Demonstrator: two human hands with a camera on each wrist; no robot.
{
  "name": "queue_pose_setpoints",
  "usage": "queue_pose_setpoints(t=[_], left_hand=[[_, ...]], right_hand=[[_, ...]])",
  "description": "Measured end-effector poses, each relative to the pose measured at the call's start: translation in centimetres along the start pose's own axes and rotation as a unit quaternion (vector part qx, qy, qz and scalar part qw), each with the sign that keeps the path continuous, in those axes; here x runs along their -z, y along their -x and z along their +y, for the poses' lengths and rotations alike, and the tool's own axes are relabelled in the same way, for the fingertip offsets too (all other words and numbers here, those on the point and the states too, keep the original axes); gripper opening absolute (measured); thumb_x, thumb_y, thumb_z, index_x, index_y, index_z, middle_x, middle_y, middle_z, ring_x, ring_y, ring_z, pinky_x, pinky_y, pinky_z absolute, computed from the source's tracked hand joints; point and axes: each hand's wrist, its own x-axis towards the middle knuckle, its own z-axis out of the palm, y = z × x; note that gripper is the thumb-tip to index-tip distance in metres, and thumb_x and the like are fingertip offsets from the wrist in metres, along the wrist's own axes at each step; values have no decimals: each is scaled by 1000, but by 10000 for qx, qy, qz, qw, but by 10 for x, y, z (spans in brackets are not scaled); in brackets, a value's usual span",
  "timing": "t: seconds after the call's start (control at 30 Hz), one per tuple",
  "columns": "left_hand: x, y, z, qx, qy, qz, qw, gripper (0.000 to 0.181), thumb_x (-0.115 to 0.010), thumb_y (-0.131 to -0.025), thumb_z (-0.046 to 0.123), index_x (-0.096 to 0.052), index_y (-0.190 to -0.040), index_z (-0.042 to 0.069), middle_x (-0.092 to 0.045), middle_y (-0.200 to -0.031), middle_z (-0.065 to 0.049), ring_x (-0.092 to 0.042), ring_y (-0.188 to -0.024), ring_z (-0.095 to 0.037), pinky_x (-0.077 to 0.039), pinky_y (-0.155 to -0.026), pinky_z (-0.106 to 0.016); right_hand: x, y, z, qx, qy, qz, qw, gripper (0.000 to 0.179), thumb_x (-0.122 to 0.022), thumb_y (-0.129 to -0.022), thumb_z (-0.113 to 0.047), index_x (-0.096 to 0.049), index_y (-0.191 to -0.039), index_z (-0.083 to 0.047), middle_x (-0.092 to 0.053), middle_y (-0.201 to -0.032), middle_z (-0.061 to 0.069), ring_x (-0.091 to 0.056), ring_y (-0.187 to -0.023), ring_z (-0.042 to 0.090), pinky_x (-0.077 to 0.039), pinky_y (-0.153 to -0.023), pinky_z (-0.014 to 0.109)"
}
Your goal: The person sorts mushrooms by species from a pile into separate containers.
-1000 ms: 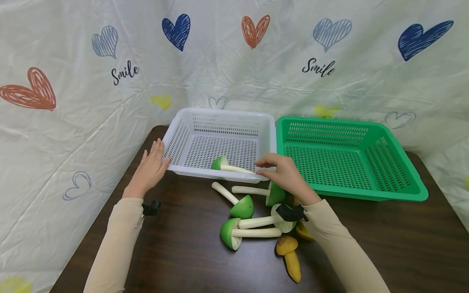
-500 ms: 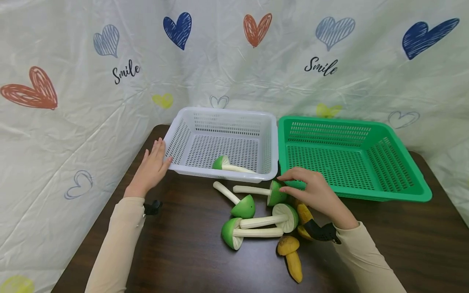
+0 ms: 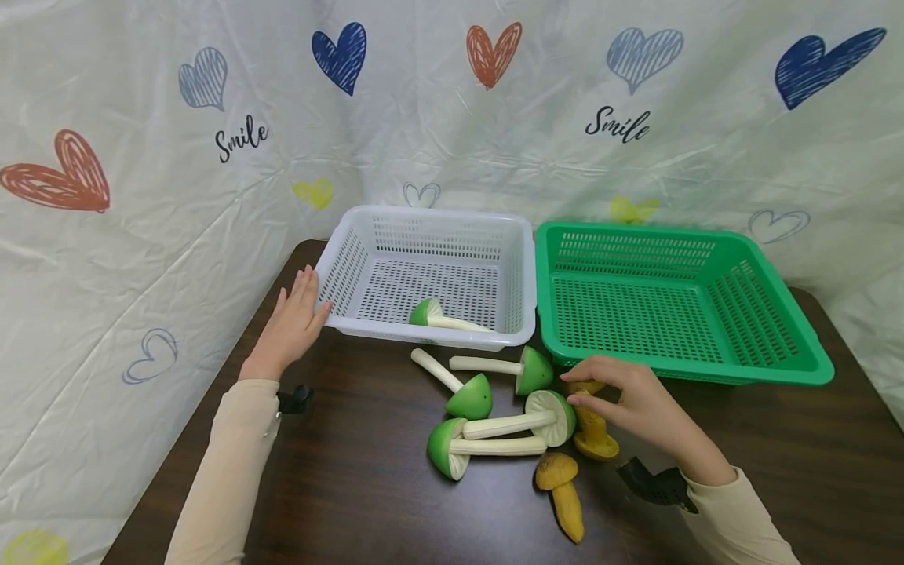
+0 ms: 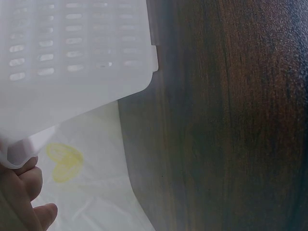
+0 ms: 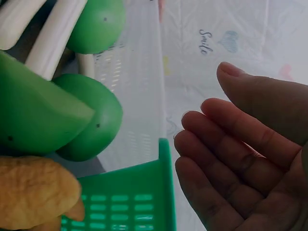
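At the near-left corner of the white basket (image 3: 431,337), my left hand (image 3: 286,326) rests against the rim with fingers straight; its fingers (image 4: 31,180) show by the rim in the left wrist view. My right hand (image 3: 625,392) hovers over a yellow mushroom (image 3: 592,424), thumb and fingers apart and nothing between them. In the right wrist view the palm is bare, with a yellow mushroom (image 5: 36,192) off to its side. Another yellow mushroom (image 3: 561,494) lies nearer the front. One green-capped mushroom (image 3: 452,322) lies inside the white basket.
Several green-capped mushrooms (image 3: 471,398) with pale stems lie in front of the baskets. A green basket (image 3: 706,373) stands right beside the white one. Behind the dark wooden table (image 3: 353,479) hangs a white cloth (image 3: 438,118) printed with hearts.
My right hand has moved from the white basket's near-right corner, right and toward the front, to the yellow mushrooms. My left hand has stayed at the rim.
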Motion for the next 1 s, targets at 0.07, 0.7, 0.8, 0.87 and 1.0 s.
queue_pose_setpoints(t=[0.07, 0.7, 0.8, 0.87, 1.0], left_hand=[[0, 0, 0, 11, -5, -5, 10000, 68, -37, -101, 33, -8, -147, -8, -5, -155, -22, -1, -143, -33, -3, -110, -57], [0, -1, 1, 29, -9, -67, 10000, 68, -40, -101, 29, -7, -147, -8, -3, -155, -22, -1, -143, -34, -4, -110, -58], [1, -1, 1, 35, -34, -66, 10000, 68, -40, -101, 29, -8, -147, -9, -4, -155, -23, -1, -143, -34, -5, -110, -59], [1, -1, 1, 20, -30, -78, 10000, 68, -40, -101, 29, -7, -147, -9, -4, -155, -23, -1, -143, -34, -5, -109, -59], [1, -1, 1, 28, -75, -71, 9999, 68, -41, -101, 30, -8, -147, -9, -4, -155, -23, -1, -143, -34, -5, -110, -58]], right_hand=[[-1, 5, 0, -84, 4, -28, 10000, 36, -79, -68, 3, -70, -100, -12, -67, -96, -6, -61, -81, 9, -46, -65, 14], [-16, 28, -6, -821, 158, -364, 9958, 46, -83, -68, -5, -66, -110, -7, -66, -102, 2, -65, -88, 20, -54, -70, 37], [-19, 29, -5, -837, 164, -412, 9955, 48, -83, -66, -2, -65, -111, -5, -66, -104, 5, -65, -89, 23, -54, -71, 37], [-21, 30, -4, -785, 189, -409, 9959, 50, -83, -65, -1, -64, -112, -4, -65, -106, 7, -65, -90, 25, -54, -71, 37], [-25, 30, -3, -670, 315, -421, 9964, 53, -83, -63, 1, -63, -112, -2, -64, -108, 9, -64, -92, 27, -54, -72, 38]])
